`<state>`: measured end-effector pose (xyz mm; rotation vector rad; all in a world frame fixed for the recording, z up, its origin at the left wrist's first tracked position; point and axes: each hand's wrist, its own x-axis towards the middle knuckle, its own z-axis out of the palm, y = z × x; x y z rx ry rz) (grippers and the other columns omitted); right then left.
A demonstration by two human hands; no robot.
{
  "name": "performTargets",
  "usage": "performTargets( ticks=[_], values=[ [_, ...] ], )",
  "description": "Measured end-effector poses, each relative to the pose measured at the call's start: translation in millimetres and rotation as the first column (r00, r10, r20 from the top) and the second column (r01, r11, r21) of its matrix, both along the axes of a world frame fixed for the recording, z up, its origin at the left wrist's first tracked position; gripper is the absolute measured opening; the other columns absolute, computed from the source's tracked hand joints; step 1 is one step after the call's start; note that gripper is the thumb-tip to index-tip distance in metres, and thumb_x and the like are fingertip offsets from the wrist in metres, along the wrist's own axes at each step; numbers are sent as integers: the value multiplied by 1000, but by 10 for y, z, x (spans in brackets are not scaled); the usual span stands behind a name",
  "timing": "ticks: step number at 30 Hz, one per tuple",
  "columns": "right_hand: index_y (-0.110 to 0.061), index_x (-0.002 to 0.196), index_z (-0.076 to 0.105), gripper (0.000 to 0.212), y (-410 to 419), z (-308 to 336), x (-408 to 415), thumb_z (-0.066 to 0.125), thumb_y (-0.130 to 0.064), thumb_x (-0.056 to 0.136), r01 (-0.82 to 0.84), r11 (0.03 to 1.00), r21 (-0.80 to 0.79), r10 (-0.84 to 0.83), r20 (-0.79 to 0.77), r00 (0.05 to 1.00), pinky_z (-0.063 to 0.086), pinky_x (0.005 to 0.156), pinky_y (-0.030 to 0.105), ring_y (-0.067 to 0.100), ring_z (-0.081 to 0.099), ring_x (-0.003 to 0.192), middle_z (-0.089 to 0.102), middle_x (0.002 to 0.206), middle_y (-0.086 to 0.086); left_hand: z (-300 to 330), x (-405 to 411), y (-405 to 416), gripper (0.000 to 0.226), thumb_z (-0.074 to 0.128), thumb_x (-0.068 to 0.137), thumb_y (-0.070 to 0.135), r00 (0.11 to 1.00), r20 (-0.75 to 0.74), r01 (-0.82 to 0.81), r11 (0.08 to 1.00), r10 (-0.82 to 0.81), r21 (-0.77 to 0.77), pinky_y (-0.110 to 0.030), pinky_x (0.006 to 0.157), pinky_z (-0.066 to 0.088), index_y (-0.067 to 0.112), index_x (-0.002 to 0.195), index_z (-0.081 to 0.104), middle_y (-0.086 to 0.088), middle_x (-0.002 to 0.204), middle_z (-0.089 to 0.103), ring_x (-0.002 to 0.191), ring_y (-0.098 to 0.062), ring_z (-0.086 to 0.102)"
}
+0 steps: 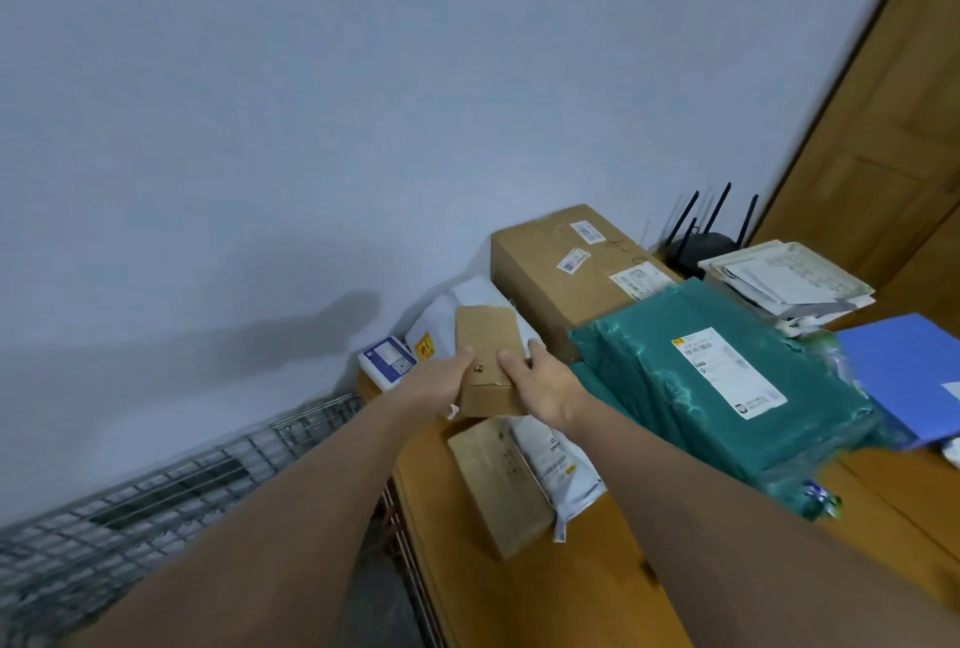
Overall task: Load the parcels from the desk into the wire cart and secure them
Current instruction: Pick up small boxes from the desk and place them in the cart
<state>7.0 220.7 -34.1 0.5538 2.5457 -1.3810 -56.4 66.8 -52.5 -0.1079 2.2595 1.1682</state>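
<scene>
Both hands hold one small brown box [485,361] lifted above the worktop [519,595]: the left hand [441,382] grips its left edge and the right hand [540,382] its right edge, fingers curled round it with the thumbs on top. The wire cart [171,481] stands to the left, just beside the worktop edge; the part of it in view shows no parcel, though most of its inside is out of frame. So the loading looks barely begun, and securing is not yet started. Still on the worktop I count five parcels: one large cardboard box [566,268], one green mailer bag [717,377], one flat brown box [498,486], one white-grey mailer [556,460] and one small blue-and-white parcel [387,361] at the corner.
</scene>
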Motion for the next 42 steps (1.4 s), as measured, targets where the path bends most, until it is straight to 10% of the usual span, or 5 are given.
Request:
performTargets(
  ticks=[3, 22, 29, 33, 42],
  values=[
    [-17, 124, 53, 45, -277, 163, 21, 36, -51, 101, -47, 999, -25, 46, -57, 997, 47, 87, 38, 26, 57, 106, 62, 121, 12, 224, 120, -270, 65, 31, 103, 62, 997, -73, -35, 999, 33, -31, -27, 61, 43, 9, 128, 59, -4, 93, 62, 80, -16, 59],
    [-16, 132, 48, 42, -3435, -128, 374, 36, -44, 103, -508, 861, 25, 508, -90, 857, 48, 76, 35, 22, 57, 97, 60, 114, 8, 61, 1279, -3457, 59, 28, 104, 61, 915, -82, -401, 913, 395, -74, -31, 69, 50, 13, 100, 62, -8, 93, 66, 79, -21, 63],
    [-20, 135, 47, 40, -4998, -592, 545, 39, -43, 103, -587, 808, -53, 587, -24, 809, 56, 82, 42, 23, 63, 93, 63, 114, 6, -416, 1614, -4984, 58, 29, 104, 59, 861, -15, -508, 857, 509, -85, -23, 52, 46, 15, 85, 59, -6, 75, 64, 66, -19, 61],
    [-16, 137, 44, 43, -5795, -929, 572, 40, -42, 103, -586, 807, -74, 589, 21, 808, 54, 89, 43, 27, 62, 104, 62, 122, 10, -812, 1655, -5760, 64, 27, 105, 59, 855, 9, -515, 852, 518, -94, -34, 81, 54, 10, 85, 63, -18, 94, 71, 85, -30, 68],
    [-15, 143, 38, 46, -6661, -2153, 215, 41, -39, 104, -536, 844, -17, 536, 83, 840, 38, 58, 23, 17, 55, 85, 60, 118, 7, -2018, 1312, -6481, 70, 15, 106, 57, 900, -44, -431, 869, 434, -244, -37, 71, 47, 9, 102, 65, -13, 92, 66, 79, -24, 63]
  ],
)
